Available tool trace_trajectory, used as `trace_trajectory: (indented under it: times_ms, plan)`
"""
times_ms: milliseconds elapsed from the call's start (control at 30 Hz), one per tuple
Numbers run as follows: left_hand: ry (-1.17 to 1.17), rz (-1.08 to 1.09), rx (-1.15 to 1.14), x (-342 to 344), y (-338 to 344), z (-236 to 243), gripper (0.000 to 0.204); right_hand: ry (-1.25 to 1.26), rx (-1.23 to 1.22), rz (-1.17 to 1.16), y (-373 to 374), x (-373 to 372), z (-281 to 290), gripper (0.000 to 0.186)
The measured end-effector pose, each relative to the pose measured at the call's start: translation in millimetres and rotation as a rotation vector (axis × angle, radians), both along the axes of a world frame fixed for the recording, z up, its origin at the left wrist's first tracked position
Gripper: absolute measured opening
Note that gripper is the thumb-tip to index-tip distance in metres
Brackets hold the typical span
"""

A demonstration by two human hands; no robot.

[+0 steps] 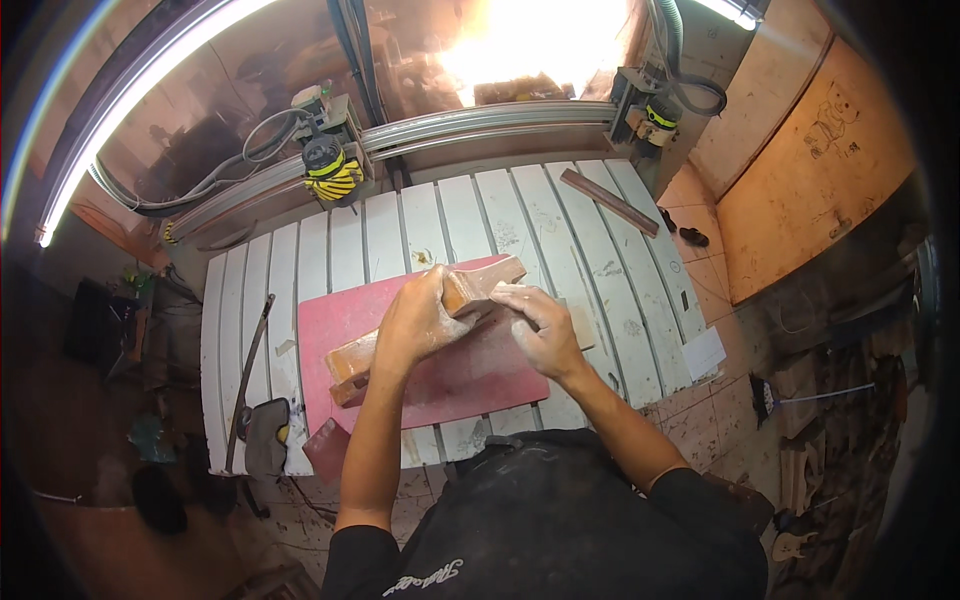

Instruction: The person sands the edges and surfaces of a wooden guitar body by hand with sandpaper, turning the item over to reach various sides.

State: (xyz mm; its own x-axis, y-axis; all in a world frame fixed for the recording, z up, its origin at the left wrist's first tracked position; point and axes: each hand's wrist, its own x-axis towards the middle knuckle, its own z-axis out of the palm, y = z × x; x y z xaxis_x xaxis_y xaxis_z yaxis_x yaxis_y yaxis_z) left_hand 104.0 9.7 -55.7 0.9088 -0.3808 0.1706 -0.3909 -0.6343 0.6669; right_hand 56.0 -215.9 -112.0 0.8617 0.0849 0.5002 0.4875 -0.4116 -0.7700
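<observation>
A long shaped piece of wood (358, 354), tan with dusty pale patches, lies aslant over a pink board (330, 310) on the slatted table. Its far right end narrows and then flares. Wrapped over its middle, my left hand (425, 315) grips the wood, thumb on the near side. My right hand (545, 330) is closed, its fingertips pressed together against the wood's edge near the flared end. Whatever may be under those fingertips is hidden. Pale dust coats both hands. Beside my left forearm lies a reddish-brown sheet (326, 450), like sandpaper.
A slatted white table (480, 205) bears a dark wooden strip (610, 202), a thin dark bar (250, 375), a dark grey pouch-like thing (267, 438) and a paper sheet (704, 352). Behind runs a metal rail (490, 122) with two machine heads (328, 160). A brush (768, 395) is right.
</observation>
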Motion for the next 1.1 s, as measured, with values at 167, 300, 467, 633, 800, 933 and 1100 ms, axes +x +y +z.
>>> trace_trajectory:
  times_ms: [167,300,467,633,800,933,1100]
  plan:
    - [0.008,0.020,0.031,1,0,0,0.048,0.005,-0.002,-0.088,1,5,2,0.046]
    - [0.029,0.005,-0.025,0,-3,-1,0.048,-0.004,-0.034,-0.022,-8,6,-9,0.045]
    - [0.032,0.002,-0.008,2,1,3,0.049,-0.003,0.053,0.001,12,-3,4,0.042]
    - [0.033,0.019,0.008,-1,-1,4,0.048,0.050,0.001,-0.099,-9,12,-4,0.047]
    - [0.046,0.001,-0.022,1,-1,2,0.048,0.029,0.028,-0.038,-1,4,-4,0.043]
    - [0.030,0.019,0.014,2,0,1,0.048,0.005,0.021,-0.068,4,5,-4,0.043]
    - [0.017,-0.009,-0.040,0,-1,0,0.048,0.035,-0.008,-0.099,-10,13,-8,0.046]
